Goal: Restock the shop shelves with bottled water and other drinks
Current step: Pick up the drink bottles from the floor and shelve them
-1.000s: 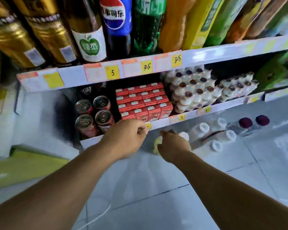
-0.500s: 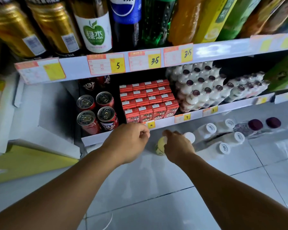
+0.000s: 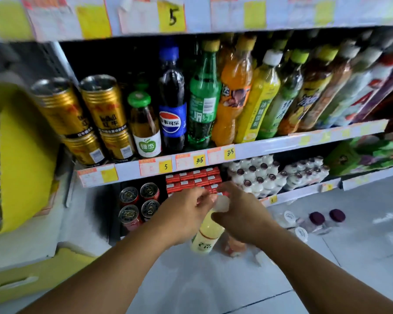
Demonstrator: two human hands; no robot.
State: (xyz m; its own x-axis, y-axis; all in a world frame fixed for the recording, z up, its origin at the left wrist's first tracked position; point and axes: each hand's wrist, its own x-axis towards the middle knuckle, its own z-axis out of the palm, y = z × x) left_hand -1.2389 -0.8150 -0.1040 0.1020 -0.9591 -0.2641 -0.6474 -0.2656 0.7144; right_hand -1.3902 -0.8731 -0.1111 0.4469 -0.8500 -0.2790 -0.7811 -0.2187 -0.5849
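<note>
1. Head view: both hands meet low in front of the bottom shelf [image 3: 304,193]. The left hand [image 3: 182,218] and right hand [image 3: 238,214] are closed together around the white cap end of a pale yellow bottle [image 3: 205,236], lifted off the floor [image 3: 213,286].
2. It looks like smooth plastic, full, moderately heavy, possibly slippery; gripping the neck under the cap seems safest.
3. More capped bottles [image 3: 313,219] lie on the floor to the right.

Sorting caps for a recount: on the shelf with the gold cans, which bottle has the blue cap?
The dark cola bottle, between the small apple-label bottle and the green bottle.
</note>
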